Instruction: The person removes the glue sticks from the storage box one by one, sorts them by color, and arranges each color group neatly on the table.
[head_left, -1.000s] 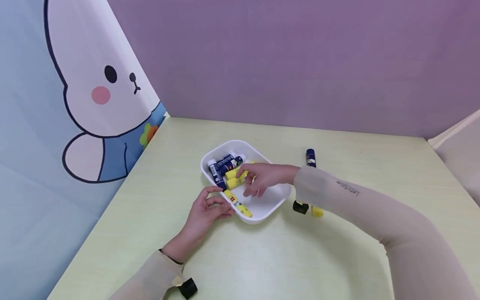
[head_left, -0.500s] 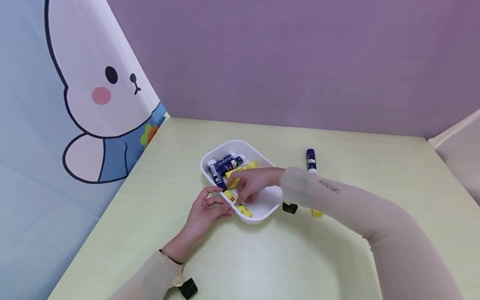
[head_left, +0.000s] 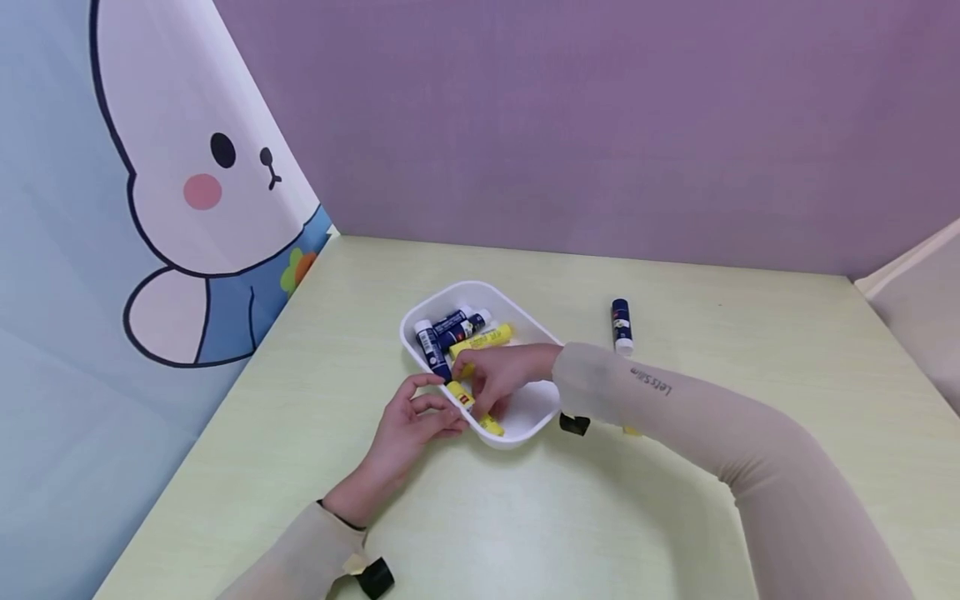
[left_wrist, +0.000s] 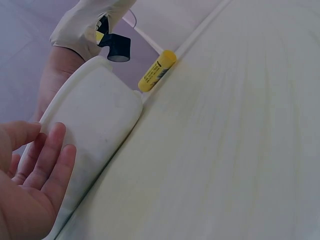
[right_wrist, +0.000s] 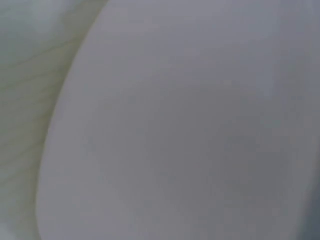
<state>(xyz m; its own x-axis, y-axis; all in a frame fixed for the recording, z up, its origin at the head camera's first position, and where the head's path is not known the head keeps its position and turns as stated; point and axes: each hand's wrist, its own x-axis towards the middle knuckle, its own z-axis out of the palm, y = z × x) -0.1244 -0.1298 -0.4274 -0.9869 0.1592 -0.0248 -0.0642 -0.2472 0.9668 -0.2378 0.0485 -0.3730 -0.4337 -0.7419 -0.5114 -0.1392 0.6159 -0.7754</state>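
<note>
Sleeve lettering: on the right arm's beige fabric sleeve [head_left: 697, 417] we read what looks like "LetsSlim", upside down to the head camera.
Stick in the tray: a slim yellow cylindrical stick [head_left: 460, 393] lies along the near left wall, inside the white plastic tray [head_left: 534, 404]; we see a small red patch on it, its lettering too small to read.
Right grip: the right hand [head_left: 510, 367] reaches into the tray, thumb and fingers clamped on that stick's middle and partly covering it.
Left grip: the left hand [head_left: 408, 425] pinches the tray's rim; the left wrist view shows us its other fingers by the outer wall.
Navy sticks: three navy cylinders with white caps [head_left: 432, 348] lie at the tray's far left, one bearing a white label patch.
Other yellow: another yellow stick [head_left: 483, 340] lies beside them.
On the bench: a navy stick with a white cap [head_left: 622, 323] lies right of the tray on the pale wood-grain bench [head_left: 525, 517].
Between views: the head view gives us only a sliver of the yellow stick on the bench [left_wrist: 157, 71]; the left wrist view shows its dark print, unreadable.
Right wrist view: a blurred pale surface beside bench grain.
</note>
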